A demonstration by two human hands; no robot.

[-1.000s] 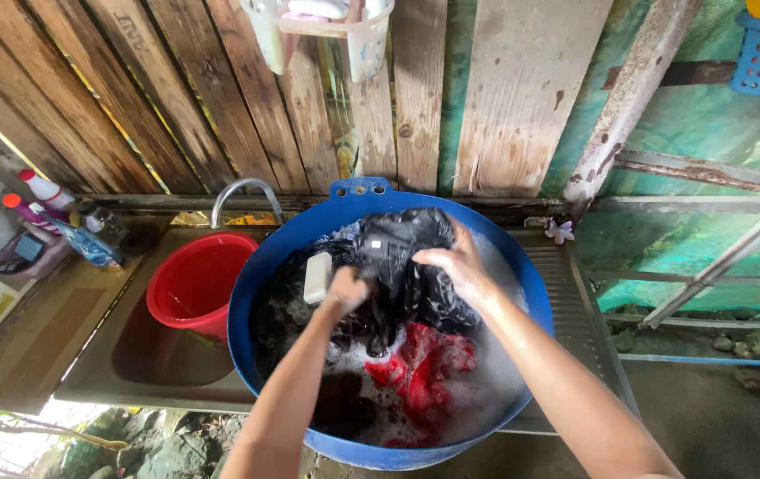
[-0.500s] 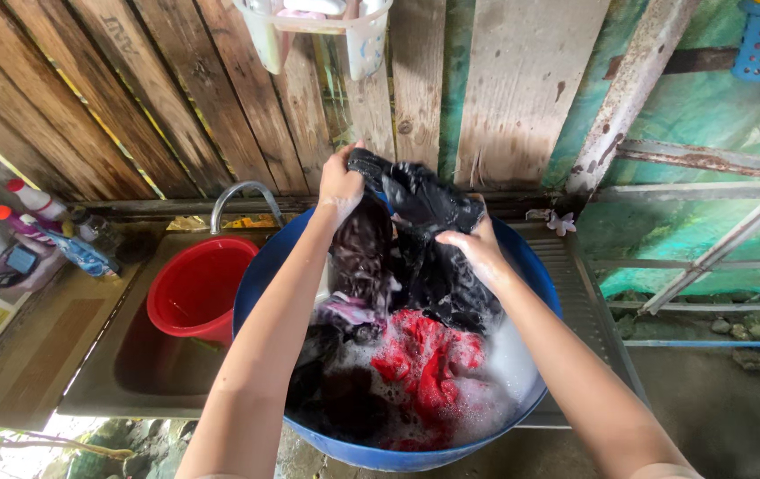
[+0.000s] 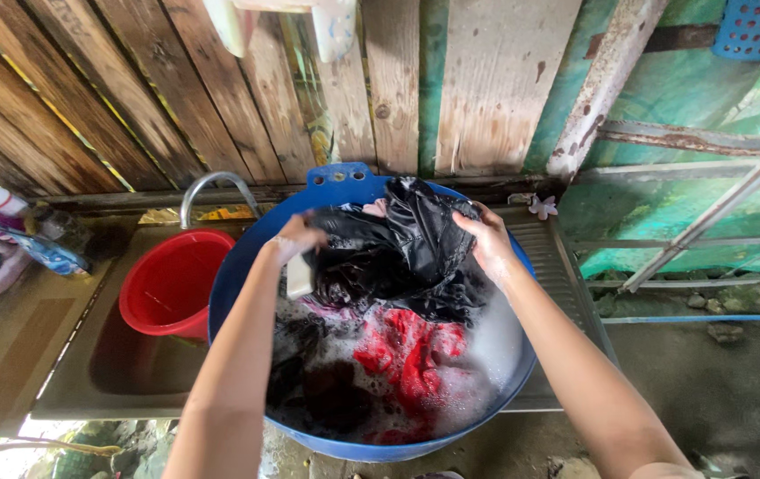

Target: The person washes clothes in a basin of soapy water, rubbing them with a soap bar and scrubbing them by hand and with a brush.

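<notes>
Your left hand [image 3: 296,238]: fingers curled tight on wet black garment [image 3: 398,253], white soap bar [image 3: 298,277] just below. Your right hand [image 3: 486,238]: fingers clenched on same garment. Both forearms reach forward, garment bunched above suds in blue basin [image 3: 238,275].

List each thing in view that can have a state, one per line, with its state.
Blue basin: holds suds and laundry.
Black garment: wet, lifted, bunched.
Red garment: soaking in foam.
Left hand: grip shut on black garment.
Right hand: grip shut on black garment.
Red bucket: upright in sink.
Tap: no water visible.
</notes>
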